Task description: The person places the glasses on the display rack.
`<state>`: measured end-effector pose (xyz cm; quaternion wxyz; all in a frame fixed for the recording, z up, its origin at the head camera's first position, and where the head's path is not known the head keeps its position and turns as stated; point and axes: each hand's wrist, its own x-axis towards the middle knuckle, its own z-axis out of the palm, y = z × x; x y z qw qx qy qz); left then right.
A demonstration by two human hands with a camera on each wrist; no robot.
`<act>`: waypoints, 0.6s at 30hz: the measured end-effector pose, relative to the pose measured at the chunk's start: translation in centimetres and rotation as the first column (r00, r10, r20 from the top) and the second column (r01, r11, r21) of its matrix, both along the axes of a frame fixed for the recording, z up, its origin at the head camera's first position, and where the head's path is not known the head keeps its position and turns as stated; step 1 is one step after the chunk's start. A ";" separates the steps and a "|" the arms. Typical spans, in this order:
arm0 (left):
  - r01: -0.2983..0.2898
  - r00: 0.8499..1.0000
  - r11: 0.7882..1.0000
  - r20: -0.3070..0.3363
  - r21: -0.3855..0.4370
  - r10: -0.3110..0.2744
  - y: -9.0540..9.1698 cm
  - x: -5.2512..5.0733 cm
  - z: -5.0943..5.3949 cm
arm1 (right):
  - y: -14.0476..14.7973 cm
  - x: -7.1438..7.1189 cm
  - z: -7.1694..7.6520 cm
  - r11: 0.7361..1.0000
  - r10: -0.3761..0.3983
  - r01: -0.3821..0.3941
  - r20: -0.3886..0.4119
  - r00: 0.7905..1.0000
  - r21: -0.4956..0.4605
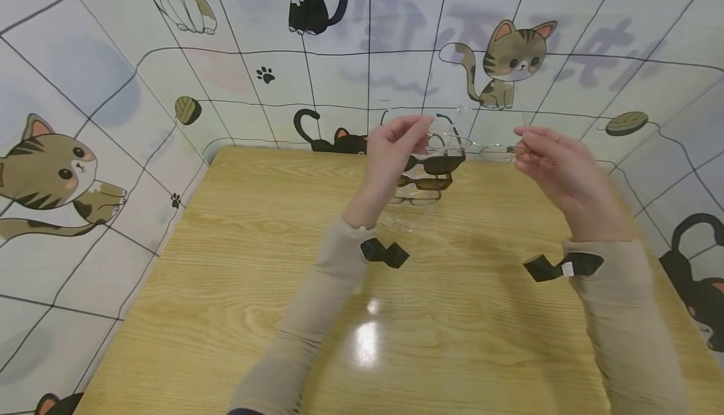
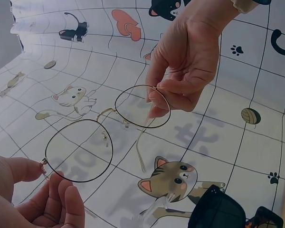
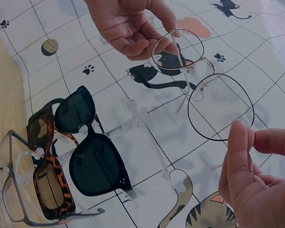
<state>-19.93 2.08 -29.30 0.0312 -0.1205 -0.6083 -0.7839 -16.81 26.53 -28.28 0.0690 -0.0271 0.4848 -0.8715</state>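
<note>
Both hands hold a pair of round eyeglasses (image 1: 474, 145) with thin metal rims, raised over the back of the table. My left hand (image 1: 390, 151) pinches the hinge end at one side. At the other side, my right hand (image 1: 557, 173) pinches the frame between thumb and fingers. In the left wrist view the eyeglasses' bridge (image 2: 106, 112) sits between the two hands, and the temples point away behind the lenses. Below and behind the left hand, black sunglasses (image 3: 97, 164), tortoiseshell sunglasses (image 3: 52, 190) and grey-framed glasses (image 3: 13, 199) are stacked on a clear rack (image 3: 147, 128).
The wooden table (image 1: 226, 276) stretches toward me, with a light reflection on it. Behind and beside it hangs a white grid-patterned cloth (image 1: 339, 82) with cartoon cats. The clear rack stands near the table's back edge, partly hidden by the left hand.
</note>
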 end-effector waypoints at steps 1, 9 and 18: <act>-0.012 1.000 1.000 -0.001 0.008 0.012 -0.3 -0.2 0.0 | -0.3 -0.3 0.1 1.000 0.000 0.000 0.010 1.000 -0.009; -0.067 0.997 0.995 0.043 0.072 0.064 -2.0 -1.6 -0.2 | -2.5 -2.8 0.2 1.000 -0.012 0.011 0.070 0.998 0.009; -0.125 0.988 0.990 0.095 0.070 0.118 -2.9 -3.2 -1.3 | -3.9 -5.1 -0.7 0.995 -0.039 0.029 0.113 0.993 0.093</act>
